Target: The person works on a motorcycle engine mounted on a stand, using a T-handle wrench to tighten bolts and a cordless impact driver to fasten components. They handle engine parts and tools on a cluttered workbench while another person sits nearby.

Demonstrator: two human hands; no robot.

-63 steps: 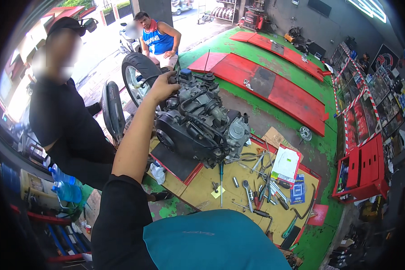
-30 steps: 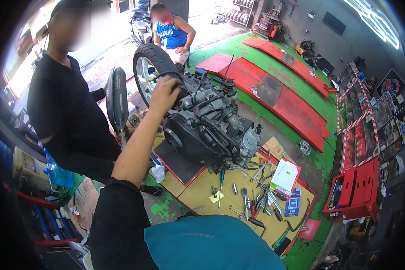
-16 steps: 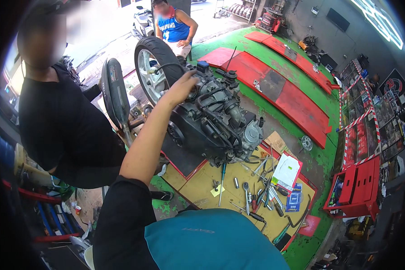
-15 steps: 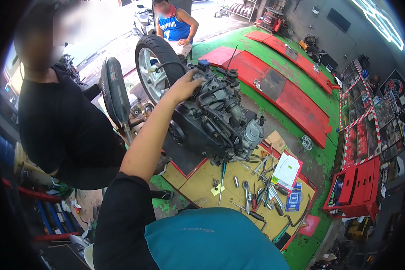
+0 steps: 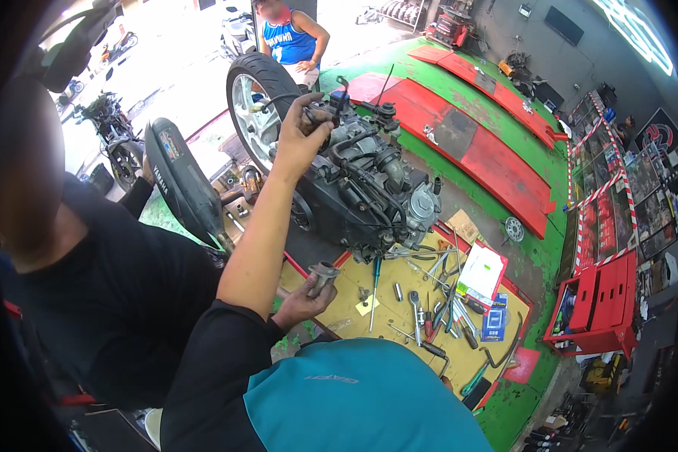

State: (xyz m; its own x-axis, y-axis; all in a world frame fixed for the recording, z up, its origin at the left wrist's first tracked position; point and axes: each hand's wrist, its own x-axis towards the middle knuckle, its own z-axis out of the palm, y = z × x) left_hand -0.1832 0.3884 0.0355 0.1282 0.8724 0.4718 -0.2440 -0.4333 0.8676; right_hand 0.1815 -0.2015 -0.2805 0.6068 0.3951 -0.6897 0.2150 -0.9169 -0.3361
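My left hand [image 5: 306, 129] is raised over the top of a scooter engine [image 5: 369, 181], its fingers curled and pinched on a small dark part. A dark, hook-ended piece [image 5: 342, 99] sticks up at the fingertips; its exact kind is unclear. The engine stands with its rear wheel [image 5: 250, 113] attached on the far left side. Below my forearm, a co-worker's hand [image 5: 303, 305] grips a short grey flanged metal tube [image 5: 324, 273]. The co-worker's other hand [image 5: 148, 172] is at a black exhaust muffler [image 5: 184, 177]. My right hand is not visible.
On the yellow work board [image 5: 354, 316] lie a ratchet [image 5: 416, 309], pliers, screwdrivers and a white paper sheet [image 5: 482, 273]. Red ramps [image 5: 459, 135] stretch beyond the engine. A red tool cabinet [image 5: 599, 305] stands right. A person in blue [image 5: 290, 41] is at the back.
My left hand has lifted off the engine top and turned, fingers now pinched, with a hooked dark piece showing. The co-worker has leaned closer, and their hand with the metal tube has appeared.
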